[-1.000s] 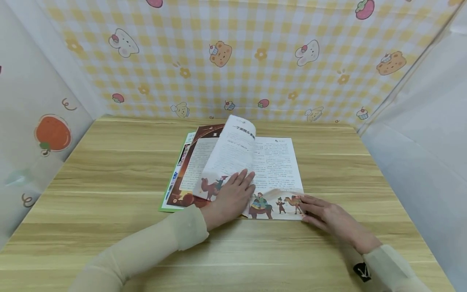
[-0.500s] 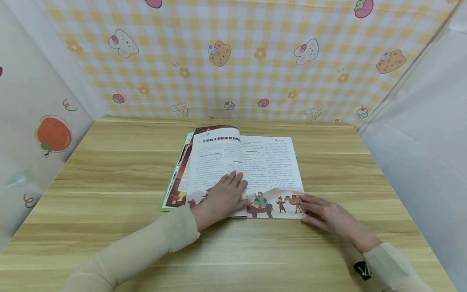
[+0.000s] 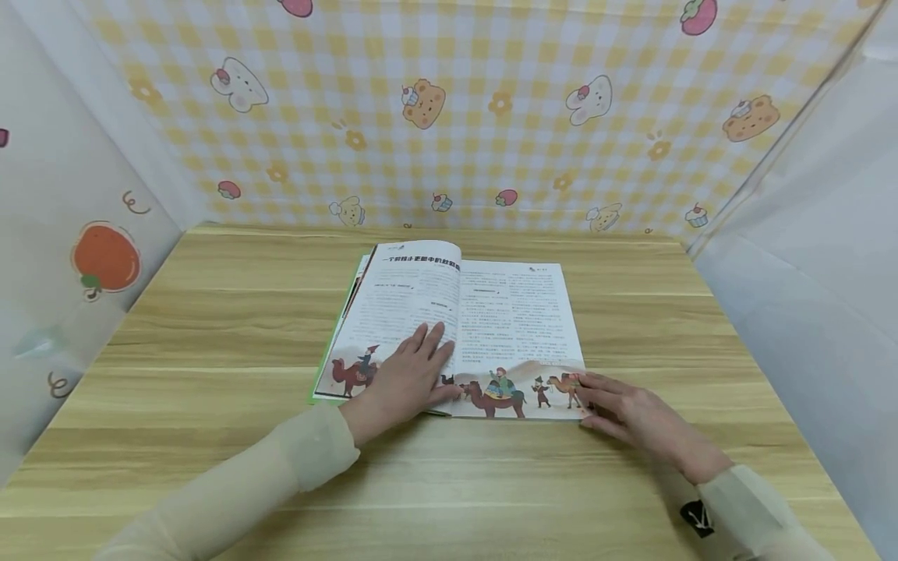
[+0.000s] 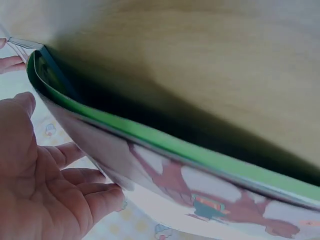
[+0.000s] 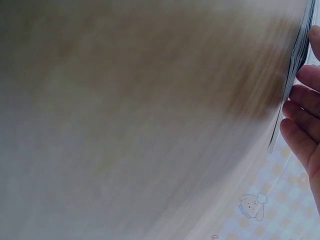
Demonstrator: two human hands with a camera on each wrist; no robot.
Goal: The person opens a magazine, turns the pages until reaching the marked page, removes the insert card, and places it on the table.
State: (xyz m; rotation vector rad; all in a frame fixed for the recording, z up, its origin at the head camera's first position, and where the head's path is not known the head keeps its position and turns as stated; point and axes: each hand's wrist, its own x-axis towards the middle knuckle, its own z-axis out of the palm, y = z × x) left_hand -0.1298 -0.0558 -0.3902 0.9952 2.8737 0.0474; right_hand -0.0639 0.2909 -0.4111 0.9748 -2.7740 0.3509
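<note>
One magazine page (image 3: 396, 304) looks turned, not yet flat, under the left hand (image 3: 403, 380), grip wide, right hand (image 3: 637, 414) loosely touching the facing page (image 3: 519, 319).

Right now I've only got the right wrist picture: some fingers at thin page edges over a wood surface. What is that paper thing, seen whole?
Observer: In the head view, it is a magazine lying open on the wood-grain table.
Visitor: And where has the person got their other hand?
Observer: The left hand rests on the left page, near the centre fold.
Visitor: Is there anything under that page?
Observer: Yes, the left wrist view shows a bright green edge beneath it.
</note>
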